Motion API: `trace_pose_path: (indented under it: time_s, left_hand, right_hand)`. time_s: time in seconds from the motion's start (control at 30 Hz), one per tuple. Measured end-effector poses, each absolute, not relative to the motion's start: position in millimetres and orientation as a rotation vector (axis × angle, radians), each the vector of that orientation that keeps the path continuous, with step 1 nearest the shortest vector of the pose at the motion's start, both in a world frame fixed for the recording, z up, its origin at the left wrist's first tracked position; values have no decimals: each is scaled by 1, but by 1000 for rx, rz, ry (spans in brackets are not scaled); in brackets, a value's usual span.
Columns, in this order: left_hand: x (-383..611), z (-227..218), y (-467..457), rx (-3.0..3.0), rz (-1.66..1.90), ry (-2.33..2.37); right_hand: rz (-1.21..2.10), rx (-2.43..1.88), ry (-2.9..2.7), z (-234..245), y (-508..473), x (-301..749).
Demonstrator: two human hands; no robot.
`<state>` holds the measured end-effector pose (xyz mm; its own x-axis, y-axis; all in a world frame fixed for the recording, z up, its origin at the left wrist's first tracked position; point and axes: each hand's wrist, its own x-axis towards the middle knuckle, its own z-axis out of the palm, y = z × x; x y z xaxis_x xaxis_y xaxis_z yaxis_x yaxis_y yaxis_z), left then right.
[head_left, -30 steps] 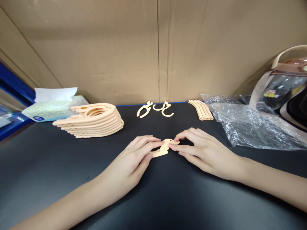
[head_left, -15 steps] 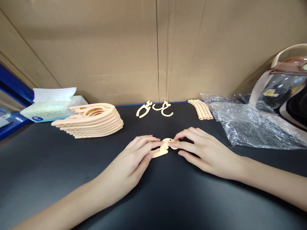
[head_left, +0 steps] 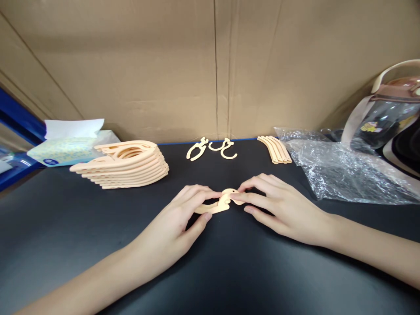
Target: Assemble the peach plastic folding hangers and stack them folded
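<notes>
A cream plastic hanger hook (head_left: pixel 223 203) lies on the black table in front of me, between both hands. My left hand (head_left: pixel 183 214) grips its curved left part, thumb at the near side and fingers along the far side. The fingers of my right hand (head_left: pixel 282 205) rest on the rounded right end, which they partly cover; the thumb is a little apart from it. A small dark hole shows in that end. Farther back lie several loose hooks (head_left: pixel 229 149) of the same cream plastic.
A stack of folded cream hangers (head_left: pixel 131 168) stands at the left, by a tissue pack (head_left: pixel 68 151). At the back right lie several curved cream hanger arms (head_left: pixel 274 150), beside a crumpled clear plastic bag (head_left: pixel 348 170) and a transparent bottle (head_left: pixel 377 118) with a strap. A cardboard wall (head_left: pixel 157 65) closes the back.
My left fingers have shifted and parted slightly, so more of the hook's curved left part shows. My right hand stays almost still on the rounded end.
</notes>
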<state>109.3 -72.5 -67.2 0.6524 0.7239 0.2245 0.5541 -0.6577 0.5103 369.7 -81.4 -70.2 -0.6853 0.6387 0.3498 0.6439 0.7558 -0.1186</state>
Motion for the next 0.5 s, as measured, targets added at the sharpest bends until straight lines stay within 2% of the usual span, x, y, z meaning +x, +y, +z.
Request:
trace_pose_path:
  time_s: [0.3,0.5]
  left_hand:
    - [111,-69,-71,2458,643,1012]
    - [108,-61,-76,2294,856,1096]
  right_hand:
    - [-15,-1017,-2537,-69,-83,370]
    - [-30,-1013,-2491,-69,-82,369]
